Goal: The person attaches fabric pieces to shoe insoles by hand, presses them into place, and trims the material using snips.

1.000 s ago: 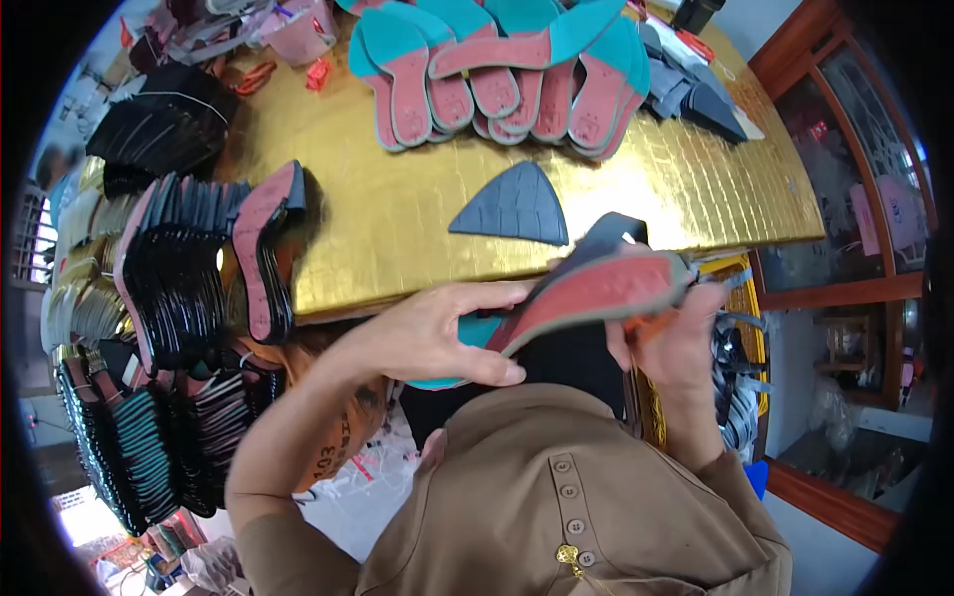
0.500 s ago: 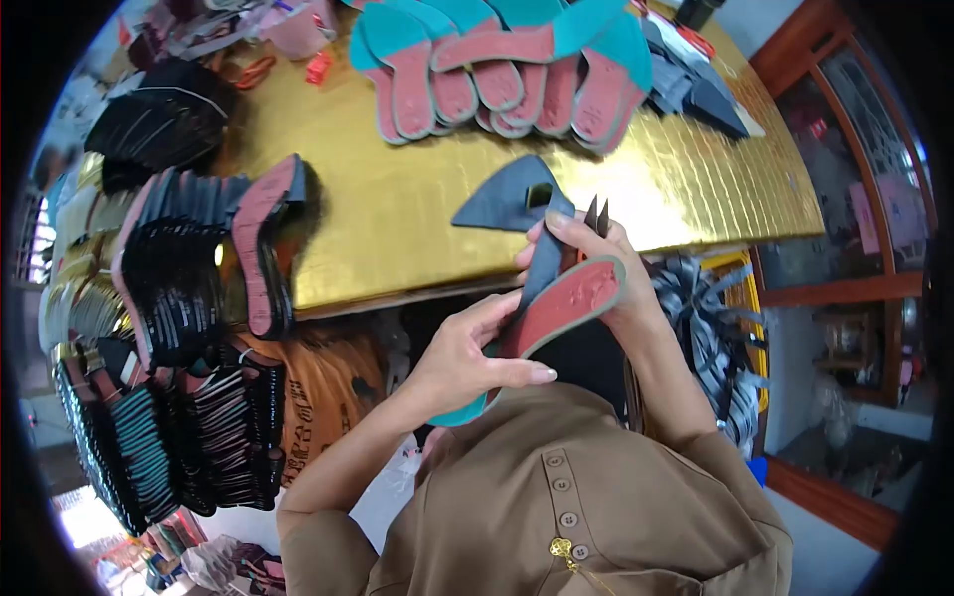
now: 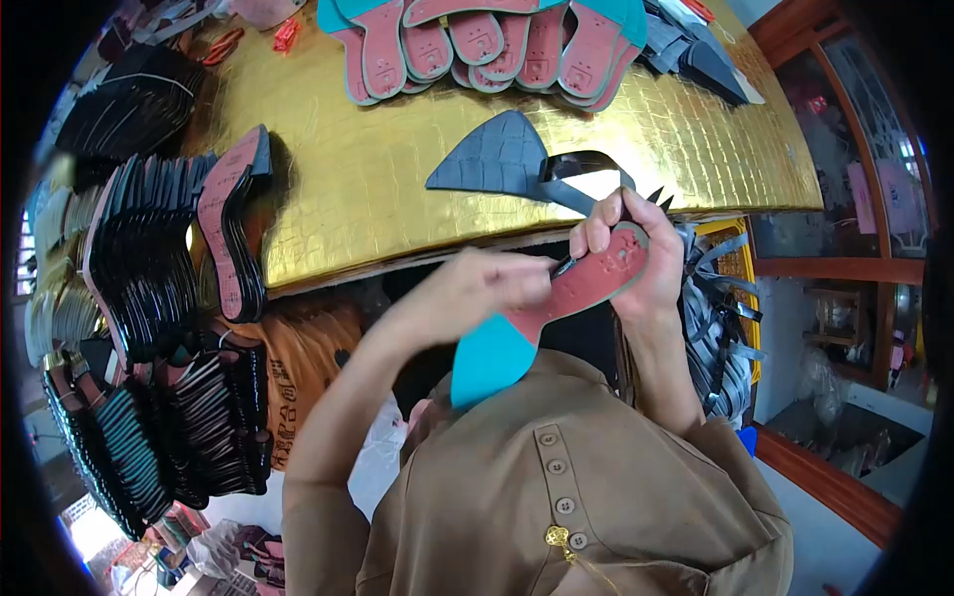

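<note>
1. Head view, where things are: the insole [image 3: 588,286] is held in the air just in front of the shirt, its teal toe end pointing to seven o'clock and its pink heel end to one o'clock. A dark strip [image 3: 568,195] loops out at twelve o'clock, beside a blue-grey triangular piece [image 3: 492,157] at eleven on the gold table [image 3: 338,169].
2. Head view, right hand [image 3: 660,246]: closed round the heel end, fingertips bent over the near-twelve edge and also by the strip. Dark pointed tips [image 3: 659,199] show behind it at one o'clock.
3. Head view, left hand [image 3: 487,290]: blurred, fingers partly curled at the insole's ten o'clock edge; whether it grips anything, I cannot tell.
4. Head view, handling: the insole looks light and fairly stiff, not fragile, and best held by the heel rim. The strip seems limp, springy and perhaps slippery on its glossy side; pinching it flat near the insole's edge should suit.
</note>
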